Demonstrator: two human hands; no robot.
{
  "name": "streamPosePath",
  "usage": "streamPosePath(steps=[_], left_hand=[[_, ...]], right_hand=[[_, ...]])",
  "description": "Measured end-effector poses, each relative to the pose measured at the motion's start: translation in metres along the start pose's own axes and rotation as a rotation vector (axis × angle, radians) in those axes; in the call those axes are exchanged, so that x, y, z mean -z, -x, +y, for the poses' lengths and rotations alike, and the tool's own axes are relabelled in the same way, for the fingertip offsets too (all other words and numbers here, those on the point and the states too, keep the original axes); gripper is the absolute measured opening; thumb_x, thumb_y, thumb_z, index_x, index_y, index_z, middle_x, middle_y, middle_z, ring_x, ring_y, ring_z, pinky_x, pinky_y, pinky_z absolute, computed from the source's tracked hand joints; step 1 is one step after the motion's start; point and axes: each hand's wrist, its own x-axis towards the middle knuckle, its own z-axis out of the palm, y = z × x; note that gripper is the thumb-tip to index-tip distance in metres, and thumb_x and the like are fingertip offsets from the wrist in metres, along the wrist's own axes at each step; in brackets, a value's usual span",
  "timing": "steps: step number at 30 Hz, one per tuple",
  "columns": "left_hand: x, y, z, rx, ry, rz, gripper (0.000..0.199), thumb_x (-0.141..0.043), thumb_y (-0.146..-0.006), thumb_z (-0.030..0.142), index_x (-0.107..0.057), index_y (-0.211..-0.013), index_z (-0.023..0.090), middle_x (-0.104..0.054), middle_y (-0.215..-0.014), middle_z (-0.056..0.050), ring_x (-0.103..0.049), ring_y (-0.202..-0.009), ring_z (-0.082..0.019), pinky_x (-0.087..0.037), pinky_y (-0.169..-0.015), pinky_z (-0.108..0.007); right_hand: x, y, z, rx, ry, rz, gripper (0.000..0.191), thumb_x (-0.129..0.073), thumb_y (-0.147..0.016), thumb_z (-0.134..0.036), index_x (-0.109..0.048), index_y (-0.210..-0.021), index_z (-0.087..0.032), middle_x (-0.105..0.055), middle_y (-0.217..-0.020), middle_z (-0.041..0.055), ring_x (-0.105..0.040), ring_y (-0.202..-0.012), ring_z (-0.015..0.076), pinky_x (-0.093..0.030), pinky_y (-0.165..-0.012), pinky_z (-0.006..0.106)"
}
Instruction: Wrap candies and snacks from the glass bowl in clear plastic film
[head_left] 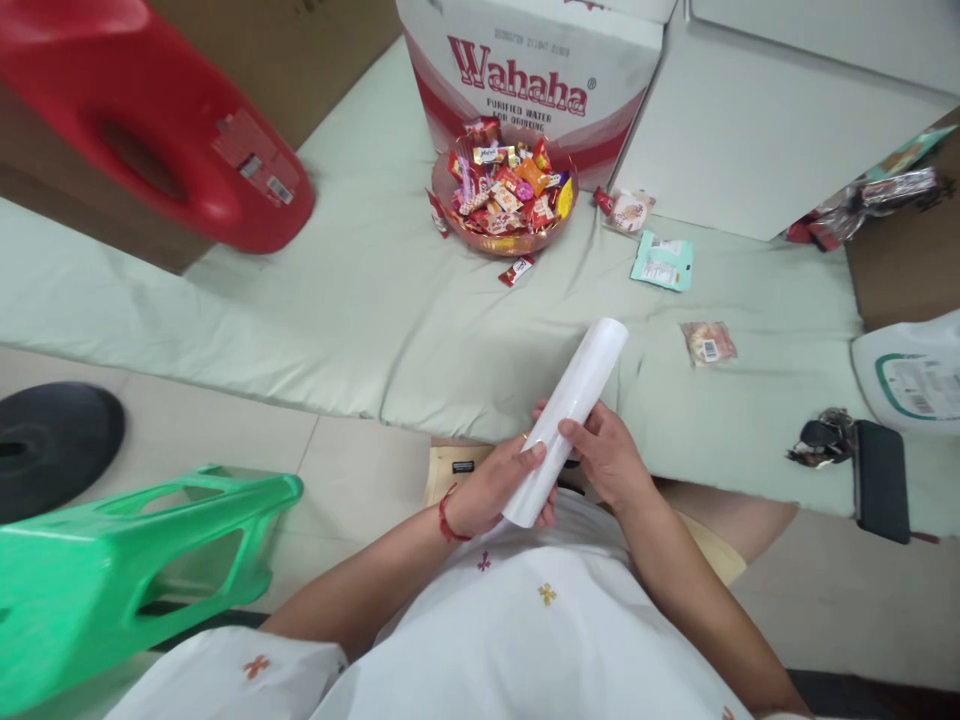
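A white, glossy roll, perhaps plastic film or bags, is held at a slant above my lap. My left hand wraps round its lower part, thumb on top, with a red string bracelet at the wrist. Around the middle of the roll my right hand is closed too, its thumb pressing the upper side. Fingers of both hands are partly hidden beneath the roll. Beyond it, on the pale green cloth, stands a pink glass bowl heaped with wrapped sweets, with one small red packet lying before it.
A Wahaba-style water carton and a white box stand behind. Small snack packets lie right of the bowl. At right are a phone, keys and a white jug. A red jug and green stool are left.
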Motion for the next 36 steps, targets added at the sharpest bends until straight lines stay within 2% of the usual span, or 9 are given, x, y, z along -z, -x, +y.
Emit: streamPosePath(steps=[7,12,16,19,23,26,31,34,36], left_hand=[[0.001,-0.005,-0.001,0.048,0.087,-0.052,0.071,-0.063,-0.079,0.084,-0.06,-0.094,0.014,-0.072,-0.071,-0.008,-0.07,-0.051,-0.02,-0.053,-0.044,-0.027],[-0.007,-0.012,0.0,-0.087,0.002,0.076,0.062,-0.06,-0.086,0.078,-0.061,-0.095,0.016,-0.07,-0.066,-0.005,-0.07,-0.051,-0.02,-0.053,-0.046,-0.026],[-0.003,-0.017,0.003,0.03,0.125,0.002,0.077,-0.06,-0.076,0.088,-0.066,-0.093,0.013,-0.071,-0.068,-0.007,-0.07,-0.051,-0.02,-0.053,-0.045,-0.026],[-0.002,-0.019,0.006,0.055,0.161,-0.003,0.081,-0.061,-0.073,0.09,-0.067,-0.093,0.011,-0.071,-0.071,-0.008,-0.071,-0.054,-0.021,-0.054,-0.046,-0.026],[-0.012,-0.025,0.004,-0.089,0.064,0.181,0.076,-0.063,-0.078,0.085,-0.066,-0.1,0.012,-0.07,-0.068,-0.005,-0.067,-0.05,-0.019,-0.053,-0.046,-0.027],[-0.016,-0.027,0.003,-0.111,0.05,0.237,0.078,-0.062,-0.079,0.084,-0.066,-0.109,0.012,-0.07,-0.067,-0.004,-0.064,-0.049,-0.017,-0.051,-0.045,-0.026],[-0.009,-0.027,0.008,-0.017,0.119,0.162,0.079,-0.054,-0.081,0.087,-0.068,-0.099,0.011,-0.071,-0.069,-0.007,-0.068,-0.054,-0.019,-0.054,-0.051,-0.027],[-0.01,-0.029,0.008,-0.088,0.068,0.231,0.075,-0.055,-0.084,0.084,-0.068,-0.097,0.011,-0.07,-0.068,-0.007,-0.067,-0.055,-0.018,-0.052,-0.051,-0.027],[-0.011,-0.032,0.006,-0.156,0.027,0.291,0.071,-0.059,-0.085,0.08,-0.069,-0.102,0.012,-0.072,-0.073,-0.007,-0.068,-0.06,-0.02,-0.052,-0.054,-0.028]], right_hand=[[0.005,0.002,-0.001,0.008,-0.061,-0.122,0.055,-0.089,-0.073,-0.049,-0.07,-0.117,-0.022,-0.073,-0.123,0.0106,-0.07,-0.11,0.027,-0.057,-0.095,0.041],[-0.002,0.001,0.004,-0.004,0.026,-0.049,0.058,-0.086,-0.074,-0.057,-0.069,-0.116,-0.022,-0.074,-0.116,0.0098,-0.07,-0.105,0.0266,-0.058,-0.09,0.039],[0.0,0.0,0.006,-0.012,0.003,-0.104,0.056,-0.089,-0.073,-0.045,-0.068,-0.12,-0.024,-0.073,-0.115,0.0074,-0.069,-0.106,0.0238,-0.058,-0.09,0.036],[0.003,0.001,0.008,0.016,-0.047,-0.158,0.06,-0.088,-0.074,-0.051,-0.067,-0.124,-0.026,-0.071,-0.111,0.0058,-0.068,-0.085,0.0184,-0.059,-0.071,0.032],[-0.005,0.001,0.013,-0.036,0.02,-0.137,0.067,-0.085,-0.074,-0.058,-0.061,-0.127,-0.026,-0.066,-0.099,0.0025,-0.051,-0.052,0.009,-0.043,-0.039,0.024],[-0.008,0.001,0.013,-0.07,0.044,-0.097,0.063,-0.087,-0.076,-0.048,-0.06,-0.128,-0.026,-0.066,-0.102,0.0024,-0.053,-0.06,0.0101,-0.041,-0.04,0.021],[0.002,0.001,0.013,-0.073,-0.085,-0.177,0.071,-0.087,-0.074,-0.045,-0.059,-0.137,-0.03,-0.065,-0.126,0.0052,-0.056,-0.067,0.011,-0.05,-0.05,0.025],[-0.002,0.003,0.015,-0.057,-0.063,-0.157,0.072,-0.083,-0.075,-0.057,-0.061,-0.137,-0.028,-0.068,-0.119,0.0049,-0.054,-0.064,0.0109,-0.048,-0.052,0.026],[-0.009,0.003,0.015,-0.043,0.002,-0.12,0.07,-0.085,-0.074,-0.056,-0.062,-0.134,-0.027,-0.07,-0.116,0.0045,-0.061,-0.077,0.015,-0.053,-0.062,0.026]])
